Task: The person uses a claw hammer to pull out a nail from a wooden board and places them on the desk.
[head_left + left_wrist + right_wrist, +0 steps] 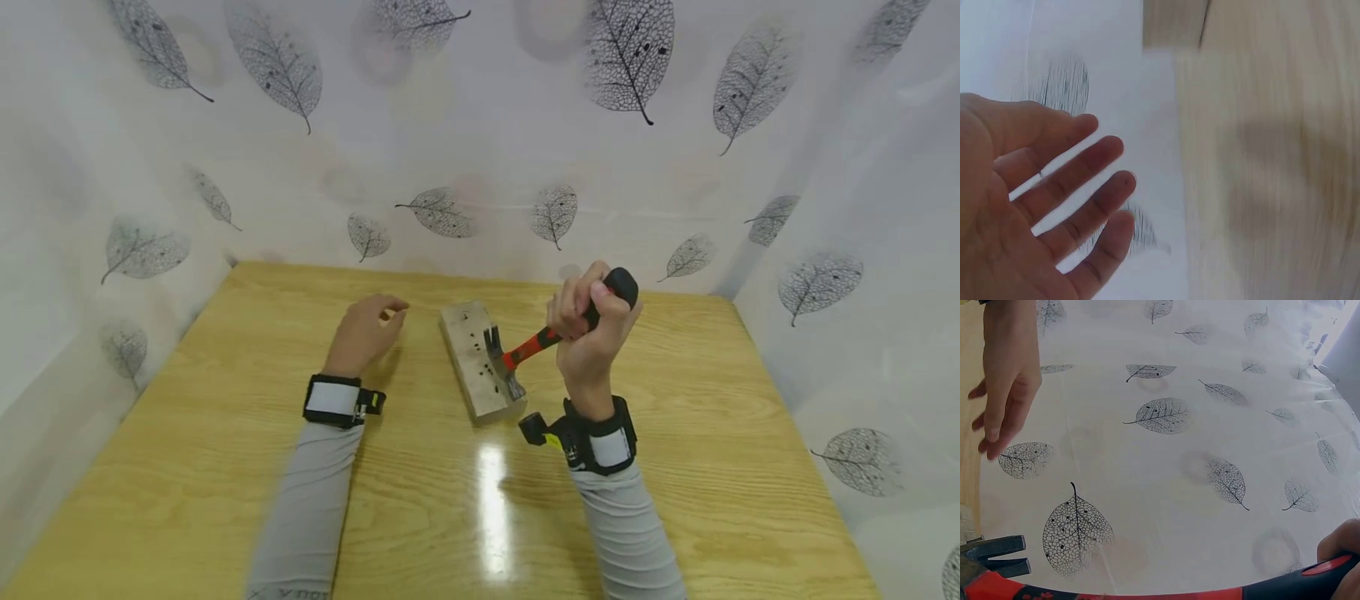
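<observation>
In the head view my right hand [588, 354] grips the black handle end of a claw hammer [531, 347], its fingers wrapped round it. The hammer's head overlaps the near right part of a pale wood block [467, 346], claw pointing away. Small dark spots are scattered over the block's top. My left hand [363, 335] hovers left of the block with nothing in it. The left wrist view shows this hand's fingers [1079, 203] spread and relaxed. In the right wrist view the forked claw [1000, 547] and red handle run along the bottom edge.
The block lies on a glossy wooden table [420, 500] with a bright light reflection near the front. A white sheet [480, 150] printed with grey leaves hangs behind and at both sides. Each wrist wears a black strap, the right one with a camera [534, 427] sticking out.
</observation>
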Tool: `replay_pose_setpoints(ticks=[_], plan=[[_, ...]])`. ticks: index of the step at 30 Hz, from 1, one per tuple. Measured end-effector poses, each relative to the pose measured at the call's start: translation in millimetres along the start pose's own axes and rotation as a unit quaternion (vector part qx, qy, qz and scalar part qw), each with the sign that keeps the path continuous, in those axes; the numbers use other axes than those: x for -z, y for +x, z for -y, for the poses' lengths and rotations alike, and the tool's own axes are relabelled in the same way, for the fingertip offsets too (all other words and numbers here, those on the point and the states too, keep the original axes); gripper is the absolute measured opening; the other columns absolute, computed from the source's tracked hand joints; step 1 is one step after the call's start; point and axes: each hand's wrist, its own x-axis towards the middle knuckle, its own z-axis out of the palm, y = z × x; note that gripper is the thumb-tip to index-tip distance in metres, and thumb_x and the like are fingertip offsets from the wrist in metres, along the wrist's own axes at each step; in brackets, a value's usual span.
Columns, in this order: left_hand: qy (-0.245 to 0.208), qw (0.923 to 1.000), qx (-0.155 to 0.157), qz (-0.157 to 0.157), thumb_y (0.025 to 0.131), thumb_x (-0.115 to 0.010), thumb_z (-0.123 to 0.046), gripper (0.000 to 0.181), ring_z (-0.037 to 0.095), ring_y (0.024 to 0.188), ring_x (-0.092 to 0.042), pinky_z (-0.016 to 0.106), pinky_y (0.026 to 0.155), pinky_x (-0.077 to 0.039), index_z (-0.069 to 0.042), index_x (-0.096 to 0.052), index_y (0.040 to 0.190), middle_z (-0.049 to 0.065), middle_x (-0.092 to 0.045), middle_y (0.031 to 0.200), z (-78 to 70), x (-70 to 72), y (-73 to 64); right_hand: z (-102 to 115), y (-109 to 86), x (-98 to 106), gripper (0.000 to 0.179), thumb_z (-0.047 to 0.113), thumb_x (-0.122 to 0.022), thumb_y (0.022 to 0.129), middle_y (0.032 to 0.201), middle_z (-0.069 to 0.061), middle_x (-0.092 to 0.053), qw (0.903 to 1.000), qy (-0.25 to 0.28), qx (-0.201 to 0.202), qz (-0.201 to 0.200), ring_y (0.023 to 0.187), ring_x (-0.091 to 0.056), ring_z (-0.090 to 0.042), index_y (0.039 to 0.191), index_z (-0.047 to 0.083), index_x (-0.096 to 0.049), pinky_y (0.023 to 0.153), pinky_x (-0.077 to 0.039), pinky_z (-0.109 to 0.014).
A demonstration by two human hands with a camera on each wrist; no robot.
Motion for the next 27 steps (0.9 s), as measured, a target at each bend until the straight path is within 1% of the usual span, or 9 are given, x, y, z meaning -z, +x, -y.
replay_pose_setpoints(ticks=[3,5,7,9,12,14,20,23,27], plan=[[0.005,0.9981,-0.040,0.047,0.100,-0.050,-0.018,0.035,0.030,0.122,-0.049,0.050,0.105,-0.042,-0.006,-0.061,0.131,0.013,-0.058,0.134,-20.0,-21.6,6.2,-0.5,-0.2,0.0,0.030,0.013,-0.041,0.086,0.043,0.004,-0.021,1.0000,-0.003,0.006,-0.004,0.034,-0.019,-0.002,0.059,0.006,-0.030,0.028,-0.013,-0.022],[0.019,0.9956,-0.053,0.075,0.101,-0.048,-0.017,0.037,0.029,0.128,-0.044,0.048,0.110,-0.037,-0.006,-0.058,0.134,0.012,-0.056,0.138,-29.8,-32.5,8.1,-0.9,-0.4,-0.2,0.030,0.012,-0.041,0.086,0.043,0.004,-0.021,0.9999,-0.005,0.009,-0.006,0.034,-0.019,-0.002,0.059,0.005,-0.030,0.028,-0.013,-0.021],[0.039,0.9933,-0.063,0.088,0.101,-0.048,-0.016,0.037,0.029,0.128,-0.044,0.047,0.111,-0.036,-0.006,-0.058,0.135,0.011,-0.055,0.139,-35.7,-40.0,8.8,-1.4,-0.3,-0.8,0.030,0.012,-0.041,0.085,0.043,0.004,-0.021,0.9999,-0.008,0.012,-0.007,0.034,-0.018,-0.002,0.058,0.005,-0.030,0.028,-0.013,-0.021],[0.062,0.9916,-0.068,0.091,0.100,-0.049,-0.016,0.037,0.029,0.128,-0.044,0.046,0.111,-0.036,-0.006,-0.059,0.134,0.010,-0.055,0.140,-38.6,-44.5,8.9,-1.9,-0.2,-1.7,0.030,0.012,-0.041,0.085,0.043,0.004,-0.022,0.9998,-0.009,0.013,-0.008,0.034,-0.018,-0.002,0.058,0.005,-0.030,0.029,-0.014,-0.020],[0.088,0.9899,-0.063,0.092,0.099,-0.052,-0.017,0.037,0.029,0.128,-0.043,0.046,0.111,-0.037,-0.007,-0.060,0.134,0.009,-0.054,0.141,-39.8,-46.8,7.8,-3.3,1.0,-3.3,0.030,0.013,-0.042,0.085,0.043,0.004,-0.022,0.9998,-0.008,0.017,-0.005,0.034,-0.018,-0.002,0.058,0.005,-0.031,0.029,-0.014,-0.020],[0.099,0.9889,-0.056,0.096,0.099,-0.052,-0.019,0.037,0.029,0.129,-0.042,0.047,0.112,-0.035,-0.008,-0.060,0.134,0.008,-0.052,0.144,-39.1,-46.3,7.4,-6.0,2.6,-4.9,0.031,0.013,-0.044,0.086,0.044,0.004,-0.022,0.9998,-0.008,0.019,0.001,0.034,-0.018,-0.002,0.058,0.005,-0.031,0.029,-0.014,-0.020],[0.105,0.9875,-0.047,0.108,0.099,-0.052,-0.022,0.037,0.027,0.133,-0.038,0.048,0.114,-0.030,-0.012,-0.059,0.134,0.005,-0.047,0.147,-37.5,-47.1,7.9,-19.8,9.7,-7.5,0.033,0.013,-0.044,0.089,0.045,0.004,-0.022,0.9995,-0.016,0.016,0.022,0.035,-0.017,-0.001,0.059,0.005,-0.033,0.029,-0.013,-0.020],[0.099,0.9887,-0.041,0.104,0.099,-0.053,-0.022,0.036,0.028,0.132,-0.040,0.049,0.113,-0.033,-0.012,-0.060,0.133,0.004,-0.047,0.147,-38.8,-47.4,7.3,-29.3,12.5,-8.6,0.031,0.011,-0.040,0.089,0.045,0.004,-0.022,0.9991,-0.030,0.007,0.031,0.035,-0.017,-0.002,0.059,0.005,-0.033,0.030,-0.012,-0.021],[0.081,0.9910,-0.025,0.104,0.097,-0.055,-0.021,0.036,0.027,0.125,-0.044,0.050,0.104,-0.043,-0.014,-0.061,0.132,0.001,-0.047,0.148,-40.2,-47.6,4.1,-42.5,15.4,-9.6,0.028,0.009,-0.036,0.088,0.045,0.005,-0.023,0.9983,-0.047,-0.017,0.030,0.034,-0.016,-0.005,0.060,0.007,-0.034,0.029,-0.011,-0.023]])
